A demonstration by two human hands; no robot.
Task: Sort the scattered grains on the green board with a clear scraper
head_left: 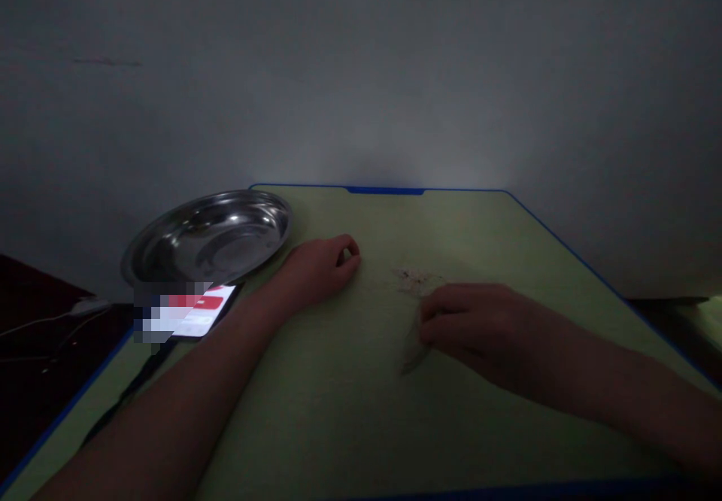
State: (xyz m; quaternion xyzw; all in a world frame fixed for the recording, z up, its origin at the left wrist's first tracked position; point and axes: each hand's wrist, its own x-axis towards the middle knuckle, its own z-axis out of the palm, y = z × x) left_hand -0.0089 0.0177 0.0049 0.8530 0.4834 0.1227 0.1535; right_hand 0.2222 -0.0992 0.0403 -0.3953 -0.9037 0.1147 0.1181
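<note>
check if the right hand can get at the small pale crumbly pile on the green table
Probably yes: the right hand hovers or rests right beside the small pale crumbly pile, and nothing visible stands between them.

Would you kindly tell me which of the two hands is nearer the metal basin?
The left hand, loosely curled just right of the metal basin; the right hand is farther off, beside the small pale bits.
</note>
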